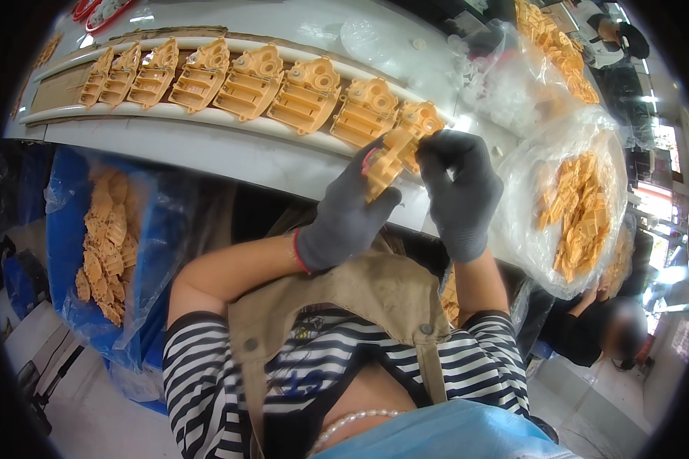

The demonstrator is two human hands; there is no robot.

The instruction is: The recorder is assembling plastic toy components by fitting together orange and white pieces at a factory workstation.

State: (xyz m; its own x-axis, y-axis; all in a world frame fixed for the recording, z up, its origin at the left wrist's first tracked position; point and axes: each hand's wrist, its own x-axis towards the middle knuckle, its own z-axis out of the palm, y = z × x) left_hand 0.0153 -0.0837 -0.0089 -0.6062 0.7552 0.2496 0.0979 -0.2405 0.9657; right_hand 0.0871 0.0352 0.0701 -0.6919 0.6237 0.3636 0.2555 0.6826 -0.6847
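Both of my hands wear grey gloves and are raised in front of the white table. My left hand point(348, 210) grips a light-orange plastic housing point(391, 158), which is tilted on edge between thumb and fingers. At the housing's right side, my right hand point(467, 195) is closed with its fingers curled in a pinch. What those fingertips hold, if anything, is hidden. Just beyond stands the nearest of several similar orange housings point(306, 96), lined up with round openings and long compartments facing up.
White rails point(142, 111) run under the row of housings. Clear plastic bags hold more orange parts point(582, 214) on the right. To the left hangs a blue bag point(69, 229) with loose orange pieces point(107, 237). Another person point(601, 325) is at the lower right.
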